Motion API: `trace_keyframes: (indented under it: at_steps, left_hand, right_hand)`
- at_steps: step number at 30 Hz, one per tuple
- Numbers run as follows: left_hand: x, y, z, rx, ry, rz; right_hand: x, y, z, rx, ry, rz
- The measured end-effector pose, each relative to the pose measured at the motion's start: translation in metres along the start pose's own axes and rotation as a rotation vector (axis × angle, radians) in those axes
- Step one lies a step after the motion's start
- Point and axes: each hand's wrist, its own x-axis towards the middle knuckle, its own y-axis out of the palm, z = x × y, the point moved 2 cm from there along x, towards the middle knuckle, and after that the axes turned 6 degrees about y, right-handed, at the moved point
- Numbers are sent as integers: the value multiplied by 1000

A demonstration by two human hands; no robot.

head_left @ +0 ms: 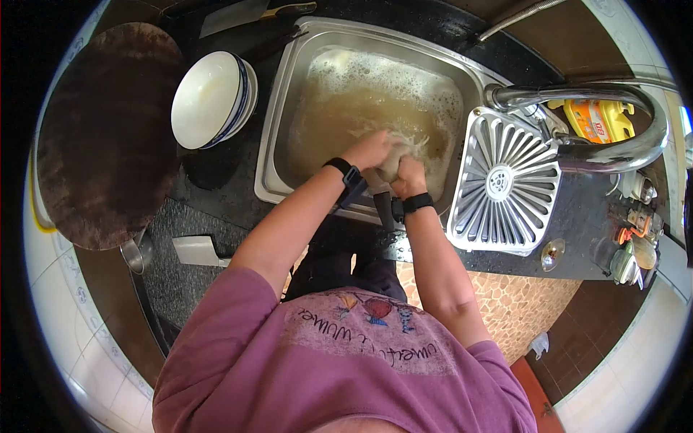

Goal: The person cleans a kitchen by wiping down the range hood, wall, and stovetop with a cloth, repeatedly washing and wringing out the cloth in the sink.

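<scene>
Both my hands are over the soapy, brownish water of the steel sink (268, 162). My left hand (367, 149) is closed on a pale, wet, stringy cloth (393, 162); its fingertips are partly hidden. Close beside it, my right hand (411, 175) grips the other side of the same cloth, its fingers curled in. Loose pale strands spread into the water beyond them. Below the hands, a dark handle (384, 211) crosses the sink's near rim, with a grey, blade-like part running up towards the cloth. What lies under the suds is hidden.
Left of the sink stand stacked white bowls (206, 101) and a round dark board (108, 137). A cleaver (195, 251) lies at front left, a knife (242, 16) behind. On the right are a slotted drainer (476, 209), the tap (613, 155), a yellow bottle (598, 119) and several jars (637, 249).
</scene>
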Motion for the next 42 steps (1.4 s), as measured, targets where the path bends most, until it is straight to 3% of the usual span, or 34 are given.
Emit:
trace_keyframes:
  at_steps: [2, 4, 5, 6, 7, 8, 10, 11, 13, 14, 16, 17, 20, 22, 23, 24, 25, 26, 28, 29, 30, 32, 33, 34, 36, 38, 40, 42]
  left_hand:
    - [1, -25, 35, 564, -93, -32]
    - [-4, -51, 55, 351, -331, -82]
    - [-5, -55, 51, 354, -323, -79]
    - [-18, -61, 20, 271, -479, -303]
    - [-31, -66, 4, 181, -636, -527]
    - [-31, -67, 16, 181, -637, -527]
    - [-27, -68, 38, 181, -445, -622]
    - [-23, -65, 41, 181, -440, -622]
    - [-17, -39, 14, 27, -348, -88]
    - [-20, -32, -1, 25, -350, -88]
    - [-28, -21, -43, -95, -169, 169]
    - [-29, -25, -45, -88, -163, 162]
    - [-38, -32, -49, -270, -120, 92]
    - [-53, -42, -53, -161, -299, -412]
    - [-51, -49, -28, -235, -392, -285]
    - [-53, -48, -28, -234, -390, -288]
    - [-57, -40, -25, -467, -543, -186]
    - [-60, -33, -24, -699, -691, -78]
    - [-61, -23, -30, -854, -611, 6]
    - [-59, -21, -34, -802, -534, -11]
    - [-57, -19, -37, -751, -458, -29]
    - [-57, -15, -39, -741, -471, -66]
    - [-59, -17, -44, -729, -466, -93]
    - [-60, -19, -50, -714, -462, -118]
    - [-59, -19, -61, -783, -441, -79]
    - [-60, -17, -72, -850, -432, -36]
    - [-58, -12, -91, -1131, -438, 70]
    - [-56, -9, -97, -1144, -443, 117]
  right_hand:
    - [-6, 8, -2, -128, 125, -90]
    - [-19, 15, 2, -10, 106, -80]
    - [-24, 15, 6, -29, 135, -129]
    - [-28, 12, 8, -47, 171, -180]
    - [-27, 4, 11, -116, 224, -94]
    - [-24, -2, 9, -116, 226, -95]
    - [-30, 5, 17, -217, 245, -159]
    - [-32, 11, 21, -217, 240, -158]
    - [-36, 26, 27, -91, 332, -109]
    - [-38, 29, 29, -92, 335, -112]
    - [-36, 36, 33, 32, 395, -89]
    - [-30, 32, 32, 7, 388, 52]
    - [12, -6, 5, -78, 213, 23]
    - [-17, 24, 17, 90, 178, -44]
    - [-34, 38, 23, -59, 86, -159]
    - [-42, 43, 24, -206, -4, -276]
    - [-44, 48, 22, -241, -122, -112]
    - [-48, 54, 17, -239, -123, -110]
    - [-65, 70, 17, -600, -263, -227]
    - [-66, 70, 18, -1037, -355, -278]
    - [-66, 68, 20, -1036, -364, -283]
    - [-66, 65, 20, -1192, -342, -11]
    - [-67, 60, 22, -909, -281, 122]
    - [-67, 56, 26, -899, -289, 114]
    - [-69, 42, 28, -270, -185, 4]
    - [-63, 33, 16, -136, -230, -13]
    - [-64, 39, 7, 206, 18, 388]
    - [-71, 51, 12, 246, 1, 345]
